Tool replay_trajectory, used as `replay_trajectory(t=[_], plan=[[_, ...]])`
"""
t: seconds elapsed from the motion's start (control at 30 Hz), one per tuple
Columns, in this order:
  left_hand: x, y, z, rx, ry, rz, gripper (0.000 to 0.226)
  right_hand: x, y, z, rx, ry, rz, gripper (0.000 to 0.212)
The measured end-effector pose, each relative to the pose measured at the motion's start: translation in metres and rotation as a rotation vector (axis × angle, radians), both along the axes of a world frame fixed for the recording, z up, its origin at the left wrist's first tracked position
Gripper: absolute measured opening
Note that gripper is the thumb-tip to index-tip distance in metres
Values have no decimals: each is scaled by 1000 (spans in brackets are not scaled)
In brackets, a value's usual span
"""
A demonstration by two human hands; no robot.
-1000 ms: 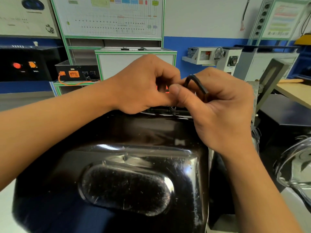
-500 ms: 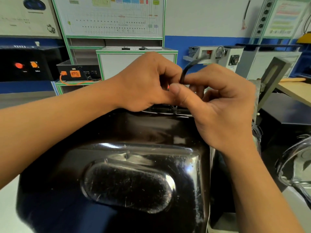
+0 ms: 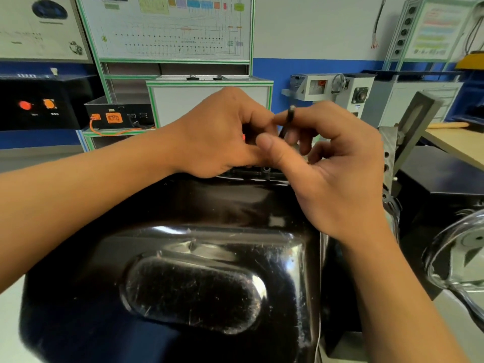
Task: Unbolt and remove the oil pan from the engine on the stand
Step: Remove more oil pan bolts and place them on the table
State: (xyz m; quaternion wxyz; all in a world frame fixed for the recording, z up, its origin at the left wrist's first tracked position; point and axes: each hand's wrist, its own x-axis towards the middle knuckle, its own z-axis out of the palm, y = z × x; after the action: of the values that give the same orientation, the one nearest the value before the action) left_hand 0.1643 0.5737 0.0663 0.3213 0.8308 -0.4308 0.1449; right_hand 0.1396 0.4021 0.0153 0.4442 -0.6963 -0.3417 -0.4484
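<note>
A glossy black oil pan (image 3: pixel 199 284) fills the foreground. Above its far rim (image 3: pixel 251 174), the right hand (image 3: pixel 340 174) pinches a thin black key (image 3: pixel 290 115) that stands nearly upright, lower end toward the rim. The left hand (image 3: pixel 220 134) curls beside that lower end, its grip hidden.
</note>
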Motion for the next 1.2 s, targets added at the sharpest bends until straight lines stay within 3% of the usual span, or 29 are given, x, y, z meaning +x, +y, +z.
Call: replay_trajectory(t=[0.1, 0.27, 0.43, 0.57, 0.67, 0.73, 0.87, 1.07, 1.2], plan=[[-3, -1, 1, 6, 13, -10, 30, 0, 1, 0, 35, -49, 26, 14], [-1, 2, 1, 41, 21, -6, 6, -1, -2, 0, -28, -32, -9, 10], [1, 3, 0, 27, 22, 30, 10, 0, -3, 1, -85, 23, -30, 13], [-2, 1, 0, 1, 19, -9, 16, -1, 0, 0, 12, -19, -6, 7], [1, 1, -1, 18, -27, 17, 22, -2, 1, 0, 58, -45, -7, 14], [3, 2, -1, 22, -4, 8, 29, -2, 0, 1, 12, -46, -28, 5], [1, 4, -2, 43, -5, -35, 6, -1, -3, 0, -57, -19, -56, 9], [-2, 2, 2, 23, -16, -35, 9, -2, -1, 0, -30, -14, -13, 7], [3, 2, 0, -8, -44, -33, 23, -2, 1, 1, 28, -55, -12, 14]])
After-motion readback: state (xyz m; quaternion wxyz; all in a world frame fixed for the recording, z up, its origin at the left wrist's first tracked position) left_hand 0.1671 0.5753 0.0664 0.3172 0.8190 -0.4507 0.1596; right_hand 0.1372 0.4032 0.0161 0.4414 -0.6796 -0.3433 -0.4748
